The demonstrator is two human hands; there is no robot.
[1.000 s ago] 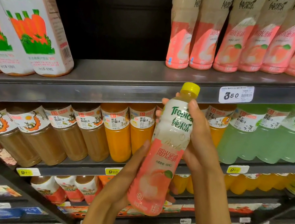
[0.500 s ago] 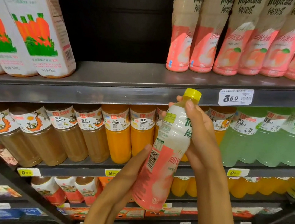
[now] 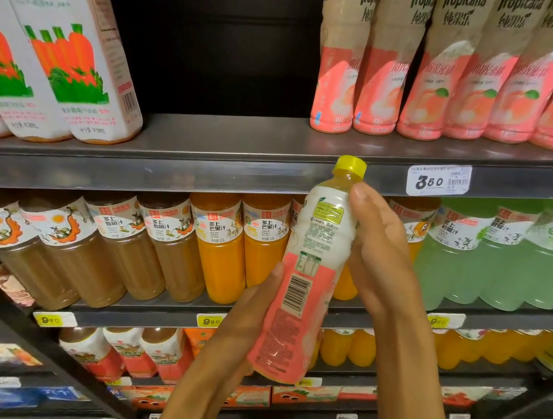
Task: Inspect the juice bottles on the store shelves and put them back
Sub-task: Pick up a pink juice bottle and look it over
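Note:
I hold a peach juice bottle (image 3: 309,275) with a yellow cap and a pink and white label, upright and slightly tilted, in front of the shelves. Its back faces me, with the barcode and small print showing. My left hand (image 3: 240,329) cups its lower part from the left. My right hand (image 3: 380,252) grips its upper part from the right, thumb near the neck. A row of the same pink Tropicana bottles (image 3: 456,74) stands on the upper shelf (image 3: 227,145) at the right.
White carrot juice cartons (image 3: 62,47) stand at the upper left, with a dark bare gap between them and the pink bottles. The shelf below holds brown, orange (image 3: 226,248) and green bottles (image 3: 503,266). Lower shelves carry more drinks. Tiled floor shows at the bottom.
The bottle has been turned in my hands: the front with the Tropicana name has gone round to the right and the back with the barcode now faces me.

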